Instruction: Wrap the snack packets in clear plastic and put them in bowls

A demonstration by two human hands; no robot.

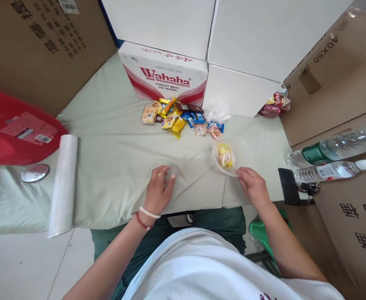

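Head view. Translucent, round-rimmed plastic bowl [228, 171], motion-blurred and tilted; one yellow printed packet [225, 155] inside. It is at the table's near side; contact with the cloth: I cannot tell. Right hand [252, 185]: thumb and fingers clamped on the rim. Left hand [158, 189]: holds nothing, thumb apart from curled fingers.

Surface: creased, pale green cloth [114, 166]. A heap of small snacks in yellow, blue and brown wrappers [173, 118] lies before a white-and-red carton [167, 77]. To the left, a white roll of plastic film [63, 183] and a red plastic container [17, 129].

Writing: carton, "Wahaha", "PURIFIED WATER FOR DRINKING"; brown cardboard box [336, 79] at right, "40X50".
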